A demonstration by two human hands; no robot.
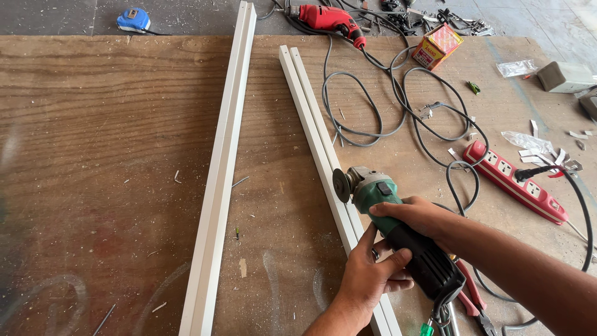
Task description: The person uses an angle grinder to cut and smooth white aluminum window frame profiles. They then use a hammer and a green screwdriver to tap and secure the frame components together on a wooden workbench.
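- Low in the frame, right of centre, the left hand [373, 277] comes up from the bottom edge and wraps the black rear handle of a green and black angle grinder [398, 233], fingers curled shut around it from below.
- Just above it, the right hand [413, 214] reaches in from the lower right and clamps over the top of the green body, thumb and fingers closed on the tool.
- The grinder's dark round disc [341, 185] points to the upper left and sits right at the edge of a pair of long white square-section bars [314, 134]; whether it touches them cannot be told.
- Those bars lie side by side on a worn brown plywood board [112, 155], running from the bottom edge, under the hands, up toward the top centre.
- Red-handled pliers [469, 292] lie at the lower right, beside the grinder's tail.
- Left of centre, a second long white bar [221, 168] runs from the bottom edge to the top, well apart from the pair.
- At middle right, a red power strip [516, 180] lies with a black plug in it, amid loops of grey cable [367, 118].
- Farther up, a small red and yellow cardboard box [437, 45] stands near the board's far edge.
- Along the top edge rest a red electric drill [329, 20] and, at upper left, a blue tape measure [133, 19].
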